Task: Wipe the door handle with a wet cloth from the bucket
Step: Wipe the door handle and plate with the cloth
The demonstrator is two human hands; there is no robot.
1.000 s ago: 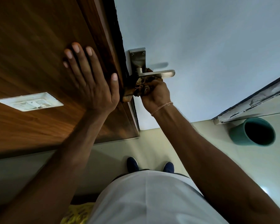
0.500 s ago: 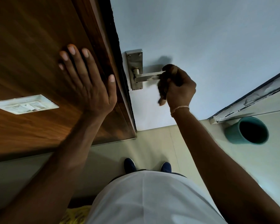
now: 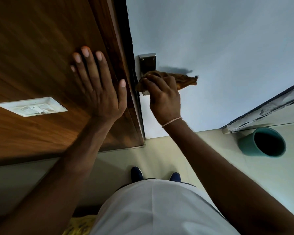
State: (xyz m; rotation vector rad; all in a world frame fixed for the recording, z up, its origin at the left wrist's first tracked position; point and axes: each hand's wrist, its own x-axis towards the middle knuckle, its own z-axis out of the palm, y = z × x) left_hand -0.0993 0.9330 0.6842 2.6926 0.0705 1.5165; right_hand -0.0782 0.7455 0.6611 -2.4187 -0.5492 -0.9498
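Observation:
The metal door handle's back plate (image 3: 147, 62) is fixed to the pale blue door (image 3: 219, 39), close to its left edge. A brown cloth (image 3: 183, 80) is draped over the lever and hides it. My right hand (image 3: 163, 97) is closed on the cloth at the base of the lever, against the plate. My left hand (image 3: 98, 85) lies flat with its fingers spread on the brown wooden panel (image 3: 41, 48) left of the door, holding nothing. The teal bucket (image 3: 243, 144) stands on the floor at the lower right, its inside dark.
A white switch plate (image 3: 31, 106) is set into the wooden panel on the left. A worn door frame edge (image 3: 265, 107) runs diagonally above the bucket. My two dark blue shoes (image 3: 137, 173) stand on the cream floor below the handle. Something yellow (image 3: 80, 225) shows at the bottom edge.
My right hand slid out along the lever to its tip, then came back to the plate end. The cloth now lies spread over the whole lever. My left hand stayed on the panel.

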